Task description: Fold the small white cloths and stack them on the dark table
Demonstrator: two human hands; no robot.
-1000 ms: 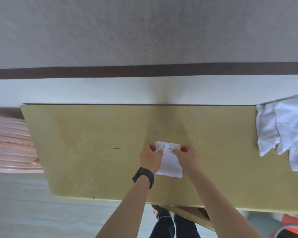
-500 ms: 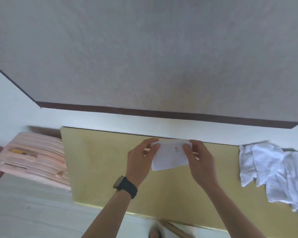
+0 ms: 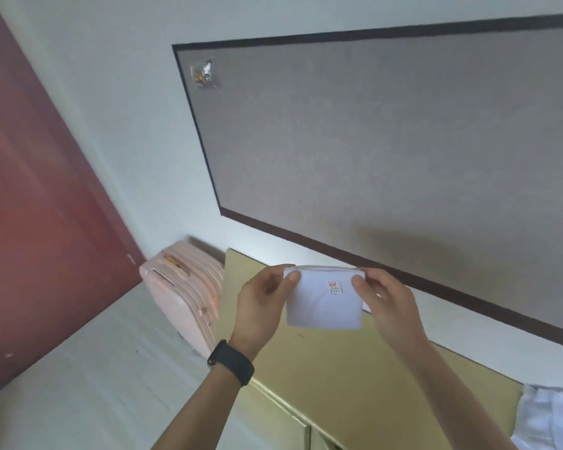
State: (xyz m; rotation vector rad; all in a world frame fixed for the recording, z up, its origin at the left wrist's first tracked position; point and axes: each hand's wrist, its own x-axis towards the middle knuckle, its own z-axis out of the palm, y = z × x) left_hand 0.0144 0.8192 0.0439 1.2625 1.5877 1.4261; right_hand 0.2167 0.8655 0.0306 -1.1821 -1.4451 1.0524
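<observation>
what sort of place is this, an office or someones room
Probably a dorm or study room, though I can't be sure: a framed grey pinboard hangs on the white wall above a yellowish desk, and a pink suitcase stands beside the desk near a dark red door.

Pink suitcase (image 3: 182, 297) near dark red door (image 3: 39, 206); dark-framed grey pinboard (image 3: 387, 141) on white wall (image 3: 117, 92).

Folded white cloth (image 3: 324, 300) pinched at its top corners between left hand (image 3: 260, 306) and right hand (image 3: 385, 302), above yellow table (image 3: 338, 368).
</observation>
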